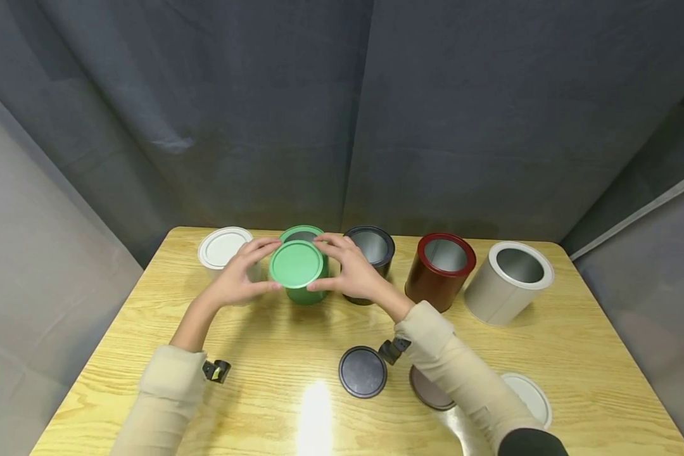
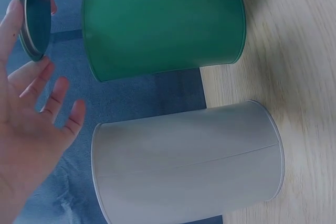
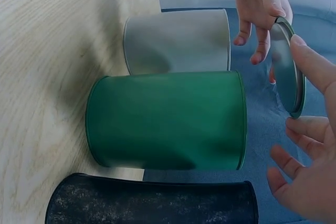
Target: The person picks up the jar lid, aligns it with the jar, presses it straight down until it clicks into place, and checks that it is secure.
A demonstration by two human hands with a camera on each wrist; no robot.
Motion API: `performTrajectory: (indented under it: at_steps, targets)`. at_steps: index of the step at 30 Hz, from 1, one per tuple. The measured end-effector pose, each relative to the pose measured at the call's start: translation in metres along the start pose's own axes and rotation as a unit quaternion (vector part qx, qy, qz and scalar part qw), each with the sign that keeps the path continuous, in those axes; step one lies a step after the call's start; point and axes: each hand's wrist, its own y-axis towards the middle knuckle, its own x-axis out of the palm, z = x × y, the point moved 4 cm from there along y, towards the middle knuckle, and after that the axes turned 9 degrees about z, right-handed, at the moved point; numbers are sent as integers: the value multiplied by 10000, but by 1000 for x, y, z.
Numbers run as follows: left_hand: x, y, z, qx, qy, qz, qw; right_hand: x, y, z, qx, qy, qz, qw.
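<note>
A round green lid [image 1: 296, 264] is held level between both hands, above and slightly in front of the open green can [image 1: 308, 296]. My left hand [image 1: 244, 272] grips its left edge with thumb and fingertips. On the opposite edge, my right hand [image 1: 350, 271] pinches it the same way. Both wrist views show a gap between the lid [image 3: 285, 74] and the rim of the green can [image 2: 165, 27]. Left of it stands a white can [image 2: 189, 166] with a white lid [image 1: 225, 247] on top. An open black can [image 1: 370, 246] is beside my right hand.
Farther right stand an open dark red can [image 1: 435, 285] and an open off-white can [image 1: 501, 296]. Nearer on the wooden table [image 1: 273, 392] lie a black lid [image 1: 363, 372], a brownish lid [image 1: 429, 387] partly under the right sleeve, and a white lid [image 1: 530, 400]. Dark curtains hang behind.
</note>
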Motion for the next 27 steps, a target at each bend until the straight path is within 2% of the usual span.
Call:
performTrajectory:
  at_steps: [11,18,27]
  targets:
    - [0,11,-7,89,-56,-70,9999,0,9,9,59,-130,-21,9999]
    - [2,16,-14,-80,-94,-164,9998,0,16,13,-27,-172,-120,9998]
    - [2,21,-19,-87,-56,-152,9998,2,23,19,127,-213,-228,9994]
